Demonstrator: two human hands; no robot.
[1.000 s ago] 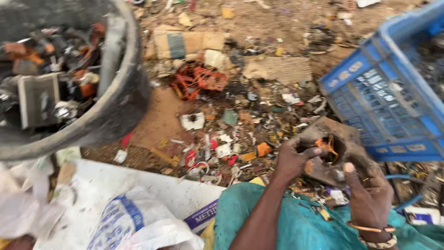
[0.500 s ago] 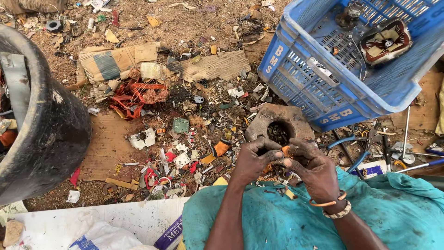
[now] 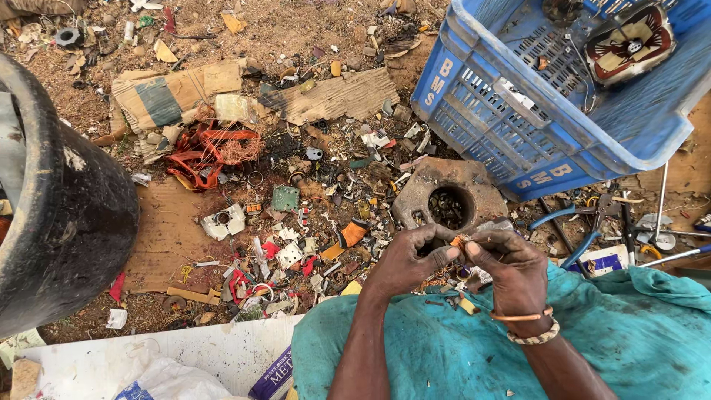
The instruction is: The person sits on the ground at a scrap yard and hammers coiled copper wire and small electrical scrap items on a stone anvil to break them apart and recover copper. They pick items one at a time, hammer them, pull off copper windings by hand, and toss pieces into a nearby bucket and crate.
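Observation:
My left hand (image 3: 409, 261) and my right hand (image 3: 506, 261) meet over my lap, fingertips pinched together on a small orange scrap piece (image 3: 457, 241). Both hands grip it, and most of it is hidden by the fingers. Just beyond them a rusty metal block (image 3: 450, 197) with a round hole full of small parts lies on the ground. My right wrist wears two bracelets. A teal cloth (image 3: 607, 341) covers my lap.
A blue plastic crate (image 3: 518, 126) with a motor part stands at the upper right. A black tub (image 3: 74, 222) sits at the left. Broken electronics, orange wire (image 3: 215, 148) and cardboard (image 3: 333, 96) litter the dirt. Pliers and rods (image 3: 592, 222) lie at the right.
The view has swung right, so the tub slid left and the crate came in. My hands left the rusty block and now pinch a small orange piece together.

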